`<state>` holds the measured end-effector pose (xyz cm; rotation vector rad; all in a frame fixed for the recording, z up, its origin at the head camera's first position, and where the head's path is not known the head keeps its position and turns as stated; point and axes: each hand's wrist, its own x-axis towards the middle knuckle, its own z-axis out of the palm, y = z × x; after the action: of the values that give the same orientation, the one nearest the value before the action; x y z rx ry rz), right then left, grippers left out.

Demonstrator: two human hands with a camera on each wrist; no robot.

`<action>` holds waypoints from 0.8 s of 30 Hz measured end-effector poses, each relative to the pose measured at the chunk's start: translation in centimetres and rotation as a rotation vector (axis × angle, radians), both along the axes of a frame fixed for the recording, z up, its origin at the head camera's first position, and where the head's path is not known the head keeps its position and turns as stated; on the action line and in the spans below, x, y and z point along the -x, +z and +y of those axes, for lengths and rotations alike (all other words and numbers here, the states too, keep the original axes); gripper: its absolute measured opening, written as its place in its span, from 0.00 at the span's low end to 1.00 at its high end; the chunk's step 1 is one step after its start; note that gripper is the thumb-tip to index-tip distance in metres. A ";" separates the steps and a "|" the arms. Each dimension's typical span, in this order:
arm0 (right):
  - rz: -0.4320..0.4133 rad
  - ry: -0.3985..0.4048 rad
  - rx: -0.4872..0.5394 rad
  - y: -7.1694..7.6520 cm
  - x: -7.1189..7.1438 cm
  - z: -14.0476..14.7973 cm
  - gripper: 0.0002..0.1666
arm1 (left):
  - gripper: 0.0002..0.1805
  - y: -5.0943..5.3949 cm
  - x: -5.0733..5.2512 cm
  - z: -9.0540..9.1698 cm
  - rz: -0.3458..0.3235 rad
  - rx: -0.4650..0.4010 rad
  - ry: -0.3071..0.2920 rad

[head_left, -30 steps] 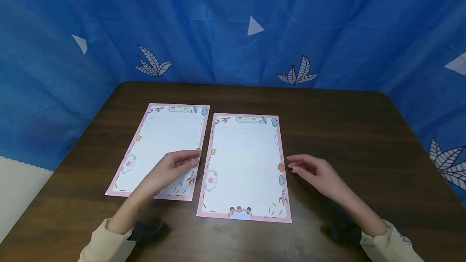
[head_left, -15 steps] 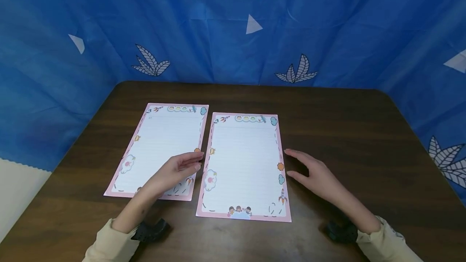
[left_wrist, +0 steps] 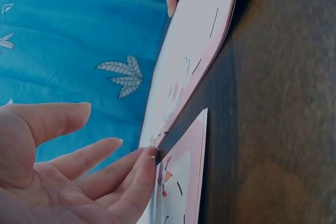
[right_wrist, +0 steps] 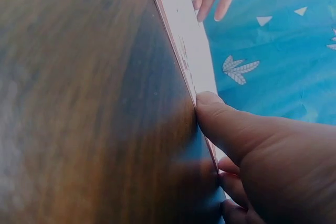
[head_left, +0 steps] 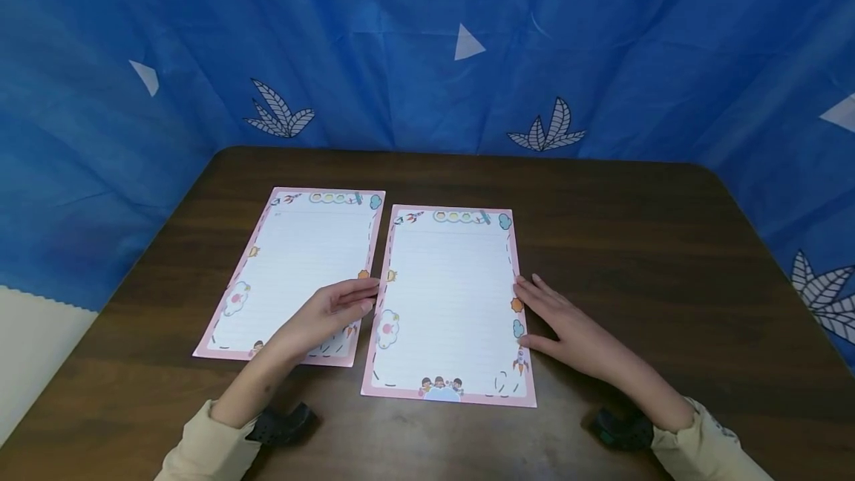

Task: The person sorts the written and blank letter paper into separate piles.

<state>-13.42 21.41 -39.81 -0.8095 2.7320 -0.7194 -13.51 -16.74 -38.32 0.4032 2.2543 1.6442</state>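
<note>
Two pink-bordered lined sheets lie side by side in the head view, the left sheet (head_left: pixel 307 243) and the right sheet (head_left: pixel 454 303). My left hand (head_left: pixel 320 321) is over the left sheet's lower right part, its fingertips at the right sheet's left edge. With fingers spread, my right hand (head_left: pixel 577 332) touches the right edge of the right sheet. In the right wrist view, the thumb of my right hand (right_wrist: pixel 262 150) rests against the sheet's edge (right_wrist: pixel 184 51). In the left wrist view, my left hand (left_wrist: pixel 89 171) has fairly straight fingers.
The dark wooden table (head_left: pixel 634 243) extends around both sheets. Behind it hangs a blue curtain (head_left: pixel 401 80) with white triangles and leaf prints. Black devices (head_left: pixel 283 425) are at both wrists. Something white (head_left: pixel 33 347) shows at the far left.
My right hand has come down and left onto the right sheet's edge, its fingers wider apart. My left hand has shifted slightly right, toward the right sheet's left edge.
</note>
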 end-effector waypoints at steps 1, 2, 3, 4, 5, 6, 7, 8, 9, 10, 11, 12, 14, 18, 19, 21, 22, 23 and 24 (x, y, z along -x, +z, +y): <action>0.000 0.001 -0.003 0.0 0.0 0.0 0.48 | 0.25 0.0 0.0 0.0 -0.009 -0.010 0.003; -0.001 0.001 -0.005 0.0 0.0 0.0 0.48 | 0.25 -0.1 0.0 0.1 -0.023 -0.020 0.008; -0.002 0.000 -0.007 0.0 0.0 0.0 0.48 | 0.25 -0.1 0.0 0.1 -0.042 -0.038 0.013; -0.003 -0.001 -0.010 0.0 0.0 0.0 0.48 | 0.25 -0.1 0.0 0.2 -0.062 -0.056 0.024; -0.004 -0.002 -0.011 0.0 0.0 0.0 0.48 | 0.25 -0.1 0.0 0.3 -0.077 -0.071 0.033; -0.005 -0.003 -0.012 0.0 0.0 0.0 0.48 | 0.26 -0.1 -0.1 0.4 -0.092 -0.079 0.046; -0.005 -0.004 -0.013 0.0 0.0 0.0 0.48 | 0.26 -0.1 -0.1 0.4 -0.106 -0.084 0.059; -0.005 -0.004 -0.012 0.0 0.0 0.0 0.48 | 0.27 -0.1 -0.1 0.5 -0.118 -0.089 0.072; -0.006 -0.004 -0.012 0.0 0.0 0.0 0.48 | 0.27 -0.1 -0.2 0.6 -0.126 -0.097 0.080; -0.007 -0.004 -0.011 0.0 0.0 0.0 0.48 | 0.28 -0.1 -0.2 0.6 -0.129 -0.100 0.085; -0.006 -0.003 -0.009 0.0 0.0 0.0 0.48 | 0.28 -0.1 -0.2 0.7 -0.134 -0.108 0.085; -0.005 -0.003 -0.009 0.0 0.0 0.0 0.48 | 0.28 0.0 -0.2 0.8 -0.146 -0.120 0.085; -0.002 -0.002 -0.005 -0.1 0.0 0.0 0.48 | 0.29 -0.1 -0.2 0.8 -0.160 -0.150 0.069; 0.020 0.002 0.004 -0.1 -0.1 0.0 0.47 | 0.28 0.0 -0.1 1.0 -0.158 -0.166 0.060; 0.026 0.004 0.008 -0.1 -0.1 0.1 0.47 | 0.28 0.0 -0.1 1.1 -0.153 -0.159 0.065; 0.036 0.008 0.013 -0.2 -0.1 0.1 0.47 | 0.27 0.0 -0.2 1.1 -0.141 -0.141 0.088; 0.038 0.009 0.014 -0.2 -0.1 0.1 0.47 | 0.27 0.1 -0.2 1.1 -0.137 -0.136 0.100; 0.036 0.008 0.015 -0.2 -0.1 0.1 0.47 | 0.27 0.1 -0.2 1.1 -0.135 -0.134 0.112; 0.031 0.005 0.014 -0.2 -0.1 0.1 0.47 | 0.27 0.1 -0.2 1.2 -0.137 -0.141 0.122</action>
<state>-13.33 21.48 -39.99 -0.8374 2.7539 -0.7314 -13.29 -15.58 -38.18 0.1820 2.1079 1.8391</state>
